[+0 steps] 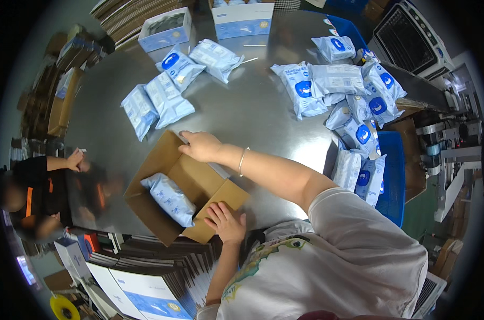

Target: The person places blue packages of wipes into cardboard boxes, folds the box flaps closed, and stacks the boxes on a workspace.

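An open cardboard box (194, 172) sits tilted in view at the table's near edge. Inside it lies one pale blue soft pack (170, 199), apparently wet wipes, against the left wall. My right hand (200, 146), with a bangle at its wrist, reaches across and grips the box's far corner. Spread over the near flap (230, 196), my left hand (226, 225) presses its fingers on the cardboard and holds nothing. Beyond the box, several similar packs (169, 100) lie on the metal table (242, 104).
More packs (338, 80) are piled at the right, some by a blue plastic basket (392, 180). Two printed cartons (244, 26) (166, 34) stand at the back. Flattened cartons (150, 284) are stacked below the near edge. Another person's hand (75, 160) rests at the left.
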A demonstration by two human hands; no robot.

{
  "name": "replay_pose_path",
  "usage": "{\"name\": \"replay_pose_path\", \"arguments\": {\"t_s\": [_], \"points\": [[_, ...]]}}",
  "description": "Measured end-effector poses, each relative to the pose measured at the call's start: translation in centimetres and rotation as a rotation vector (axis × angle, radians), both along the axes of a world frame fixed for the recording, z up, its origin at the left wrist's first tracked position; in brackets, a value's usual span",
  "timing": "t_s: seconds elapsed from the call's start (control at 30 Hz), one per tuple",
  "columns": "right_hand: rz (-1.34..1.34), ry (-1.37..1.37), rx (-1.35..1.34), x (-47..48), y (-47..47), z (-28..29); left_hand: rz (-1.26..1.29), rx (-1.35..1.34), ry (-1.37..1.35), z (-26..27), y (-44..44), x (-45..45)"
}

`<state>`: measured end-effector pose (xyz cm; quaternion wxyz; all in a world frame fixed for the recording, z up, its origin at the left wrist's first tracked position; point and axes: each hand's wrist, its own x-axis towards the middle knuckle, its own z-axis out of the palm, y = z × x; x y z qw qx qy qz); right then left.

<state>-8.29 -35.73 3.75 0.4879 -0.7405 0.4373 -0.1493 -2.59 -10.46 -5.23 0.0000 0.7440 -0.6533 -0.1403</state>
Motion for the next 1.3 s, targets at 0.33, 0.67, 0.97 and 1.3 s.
{"name": "replay_pose_path", "arguments": {"t_s": [0.33, 0.67, 0.97, 1.3], "points": [[-0.241, 1.259, -0.686, -42.6, -8.5, -2.1, 0.077, -0.212, 0.052, -1.0, -7.2, -0.8], [-0.724, 0.798, -0.429, -35.0, -12.1, 1.7, -0.123, -0.203, 0.957, 1.1, -19.9, -14.6], [-0.786, -0.147, 0.36, -41.3, -14.7, -12.3, 0.245, 0.521, 1.942, -1.6, -34.9, -25.1], [-0.415, 0.562, -0.273, -23.5, 4.5, -1.9, 0.382, 0.499, 1.568, -6.2, -14.4, -13.2]]}}
